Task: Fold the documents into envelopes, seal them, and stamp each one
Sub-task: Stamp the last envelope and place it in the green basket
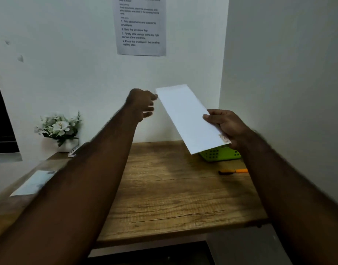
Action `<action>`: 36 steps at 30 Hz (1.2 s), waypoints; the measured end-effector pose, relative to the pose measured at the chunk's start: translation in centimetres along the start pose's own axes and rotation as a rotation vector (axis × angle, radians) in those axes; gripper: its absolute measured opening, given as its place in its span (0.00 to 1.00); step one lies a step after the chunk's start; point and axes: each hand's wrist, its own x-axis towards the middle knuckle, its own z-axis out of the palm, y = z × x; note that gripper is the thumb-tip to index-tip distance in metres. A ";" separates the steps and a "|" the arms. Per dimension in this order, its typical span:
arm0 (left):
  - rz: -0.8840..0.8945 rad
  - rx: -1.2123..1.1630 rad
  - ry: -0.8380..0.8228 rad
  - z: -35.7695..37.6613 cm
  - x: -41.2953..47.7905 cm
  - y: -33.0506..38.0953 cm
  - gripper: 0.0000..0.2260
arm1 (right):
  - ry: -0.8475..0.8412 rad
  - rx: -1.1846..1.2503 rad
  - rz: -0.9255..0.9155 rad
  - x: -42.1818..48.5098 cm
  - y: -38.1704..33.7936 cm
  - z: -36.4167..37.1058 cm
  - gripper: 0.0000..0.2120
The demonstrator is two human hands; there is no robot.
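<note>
Pale flat envelope [33,182] lies on the brown wooden table [164,188] at lower left. At centre our left hand [142,105] touches the far corner of a long white paper envelope [189,119] held in the air; we cannot tell whether it pinches. Our right hand [224,127] grips the near end, thumb on top, above a green perforated plastic basket [219,154].

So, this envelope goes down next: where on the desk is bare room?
The broad middle of the desk is bare, between the lying envelope on the left and the orange pen on the right. The green basket crowds the right rear, the flower pot the left rear.
</note>
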 end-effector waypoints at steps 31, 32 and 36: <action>-0.210 -0.036 -0.057 18.3 -0.8 -8.3 0.09 | 0.323 -0.760 0.511 4.2 -1.3 -7.7 0.10; -0.197 0.002 -0.038 18.4 -0.8 -8.3 0.11 | 0.326 -0.847 0.452 4.4 -1.3 -7.6 0.11; -0.147 0.221 0.066 18.7 -1.2 -8.1 0.09 | 0.361 -1.312 0.161 4.3 -0.8 -6.7 0.15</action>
